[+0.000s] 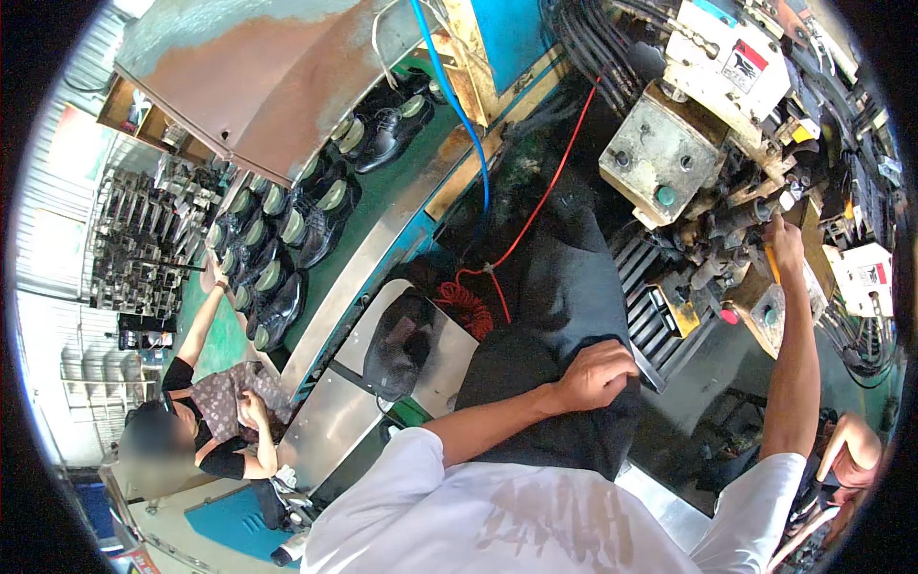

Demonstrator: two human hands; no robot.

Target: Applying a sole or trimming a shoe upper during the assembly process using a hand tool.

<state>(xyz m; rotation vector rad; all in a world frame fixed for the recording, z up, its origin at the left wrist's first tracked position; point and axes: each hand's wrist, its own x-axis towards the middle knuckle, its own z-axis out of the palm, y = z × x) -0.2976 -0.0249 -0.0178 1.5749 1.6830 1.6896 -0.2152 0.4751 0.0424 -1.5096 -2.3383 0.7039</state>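
My left hand rests on my dark-trousered thigh, its fingers curled in and nothing visible in them. My right arm reaches out to a machine with metal arms and cylinders on the right. There my right hand is closed beside a small pale-tipped part. A narrow yellow-orange piece shows just under its fingers. What those fingers grip is hidden.
Black shoes on lasts line a green conveyor at the left, where a co-worker reaches in. A red hose hangs beside my legs. Control boxes with buttons stand right. Another person is at the lower right.
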